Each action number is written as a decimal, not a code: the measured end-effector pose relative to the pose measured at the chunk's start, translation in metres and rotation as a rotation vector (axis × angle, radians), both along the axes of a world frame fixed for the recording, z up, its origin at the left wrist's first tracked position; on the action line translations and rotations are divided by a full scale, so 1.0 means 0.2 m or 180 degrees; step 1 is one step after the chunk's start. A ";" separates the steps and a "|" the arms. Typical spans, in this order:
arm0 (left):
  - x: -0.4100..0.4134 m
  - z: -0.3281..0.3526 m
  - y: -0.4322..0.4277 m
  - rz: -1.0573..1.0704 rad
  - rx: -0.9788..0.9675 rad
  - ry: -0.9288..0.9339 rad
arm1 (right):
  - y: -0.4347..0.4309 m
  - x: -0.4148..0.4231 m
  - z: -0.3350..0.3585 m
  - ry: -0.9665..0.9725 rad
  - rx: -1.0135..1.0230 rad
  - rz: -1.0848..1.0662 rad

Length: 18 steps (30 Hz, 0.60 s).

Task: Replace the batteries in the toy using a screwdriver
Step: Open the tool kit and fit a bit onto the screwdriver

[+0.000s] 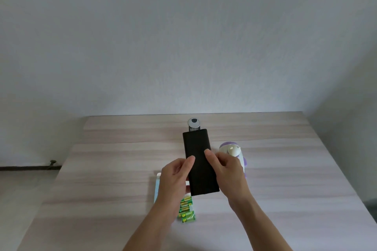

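I hold a long black rectangular case (199, 149) above the table with both hands. My left hand (175, 177) grips its left edge with the thumb on top. My right hand (226, 167) grips its right edge, thumb on the top face. A white and purple toy (232, 150) lies on the table just behind my right hand, partly hidden by it. Several green batteries (186, 209) lie on the table below my left wrist. No screwdriver is visible.
A light wooden table (102, 169) stands against a pale wall. A small round grey device (193, 124) sits at the far edge behind the case. A white and light blue flat item (157, 185) lies under my left hand.
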<state>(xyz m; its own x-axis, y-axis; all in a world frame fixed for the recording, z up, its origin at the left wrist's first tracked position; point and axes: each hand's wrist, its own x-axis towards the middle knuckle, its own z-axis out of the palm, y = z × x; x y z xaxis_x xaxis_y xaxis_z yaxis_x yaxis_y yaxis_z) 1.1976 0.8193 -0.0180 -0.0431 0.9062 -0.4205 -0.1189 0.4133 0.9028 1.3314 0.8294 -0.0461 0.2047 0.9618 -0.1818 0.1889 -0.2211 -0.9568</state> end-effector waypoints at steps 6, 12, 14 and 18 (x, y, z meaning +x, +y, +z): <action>-0.01 -0.01 -0.07 -0.0118 -0.0064 -0.0099 | -0.07 0.05 -0.01 0.0199 -0.0036 0.0361; 0.02 -0.01 -0.11 0.0013 -0.0498 -0.0346 | -0.12 0.06 -0.03 0.0559 -0.0237 0.0464; 0.02 -0.02 -0.13 0.0038 -0.0461 -0.0227 | -0.14 0.04 -0.04 0.0593 -0.0352 0.0331; 0.00 -0.04 -0.16 -0.0051 -0.0394 -0.0091 | -0.14 0.02 -0.04 0.0183 -0.0269 0.0370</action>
